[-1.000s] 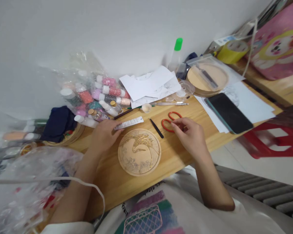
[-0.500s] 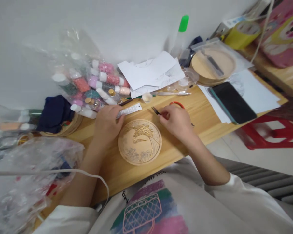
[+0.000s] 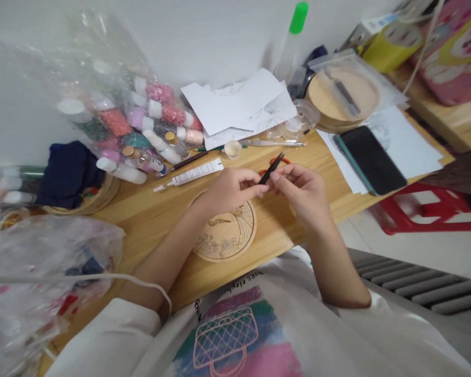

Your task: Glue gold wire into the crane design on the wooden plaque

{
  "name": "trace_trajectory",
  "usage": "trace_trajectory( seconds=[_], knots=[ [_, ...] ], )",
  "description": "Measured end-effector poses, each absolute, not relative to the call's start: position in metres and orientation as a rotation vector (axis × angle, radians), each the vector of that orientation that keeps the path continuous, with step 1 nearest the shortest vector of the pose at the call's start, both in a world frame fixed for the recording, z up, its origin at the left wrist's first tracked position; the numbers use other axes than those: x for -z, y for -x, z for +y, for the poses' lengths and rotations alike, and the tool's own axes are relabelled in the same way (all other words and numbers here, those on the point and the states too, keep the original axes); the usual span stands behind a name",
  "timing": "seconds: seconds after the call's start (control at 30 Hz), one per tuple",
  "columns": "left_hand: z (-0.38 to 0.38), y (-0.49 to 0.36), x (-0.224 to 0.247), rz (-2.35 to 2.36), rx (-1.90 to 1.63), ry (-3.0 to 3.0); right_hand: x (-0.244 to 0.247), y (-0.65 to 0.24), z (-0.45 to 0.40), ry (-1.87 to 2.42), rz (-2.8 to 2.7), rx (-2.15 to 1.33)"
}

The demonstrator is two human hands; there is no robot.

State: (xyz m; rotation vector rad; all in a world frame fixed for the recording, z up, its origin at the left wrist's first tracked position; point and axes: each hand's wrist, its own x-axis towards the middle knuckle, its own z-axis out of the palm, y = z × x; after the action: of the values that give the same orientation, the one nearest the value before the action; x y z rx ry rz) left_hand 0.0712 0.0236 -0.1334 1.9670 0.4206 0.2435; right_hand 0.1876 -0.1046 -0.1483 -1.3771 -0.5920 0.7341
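Both hands meet above the middle of the pale wooden table (image 3: 272, 235), about a pair of slim black tweezers (image 3: 275, 167) whose tips point up toward the far edge. The left hand (image 3: 231, 191) is closed, thumb and curled fingers pinching the blunt end. The right hand (image 3: 302, 191) is loosely curled, its thumb tip against the side; whether it grips them too, I cannot tell.

Scissors with orange-red loop handles (image 3: 286, 161) lie behind, partly hidden by the fingers. Toward the near edge, under the left forearm, sits a round, pale wooden disc with a gold-and-dark line design (image 3: 230, 241). A white printed tube (image 3: 198, 172) lies beyond it, toward the far edge. Near the right end, a dark-screened phone (image 3: 372, 159) rests on white paper (image 3: 419, 144).
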Motion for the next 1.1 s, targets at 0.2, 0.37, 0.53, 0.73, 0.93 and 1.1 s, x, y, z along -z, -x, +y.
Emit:
trace_trajectory(
  seconds=[0.2,0.37,0.53,0.73,0.93,1.1],
  knots=[
    [0.020,-0.060,0.127,0.512,-0.311,-2.093,0.153,-0.190,-0.110,1.836,-1.269,-0.131],
    [0.020,-0.060,0.116,0.366,-0.255,-2.076,0.154,-0.197,-0.109,1.877,-1.459,0.023],
    [0.040,-0.073,0.130,0.384,-0.376,-1.750,0.155,-0.197,-0.122,1.696,-1.257,-0.127],
    [0.048,-0.087,0.155,0.420,-0.292,-1.610,0.157,-0.192,-0.149,1.524,-0.935,-0.478],
    [0.052,-0.084,0.160,0.414,-0.242,-1.521,0.156,-0.195,-0.158,1.623,-1.082,-0.601],
    [0.056,-0.083,0.158,0.439,-0.258,-1.484,0.159,-0.199,-0.154,1.640,-1.186,-0.575]
  ],
)
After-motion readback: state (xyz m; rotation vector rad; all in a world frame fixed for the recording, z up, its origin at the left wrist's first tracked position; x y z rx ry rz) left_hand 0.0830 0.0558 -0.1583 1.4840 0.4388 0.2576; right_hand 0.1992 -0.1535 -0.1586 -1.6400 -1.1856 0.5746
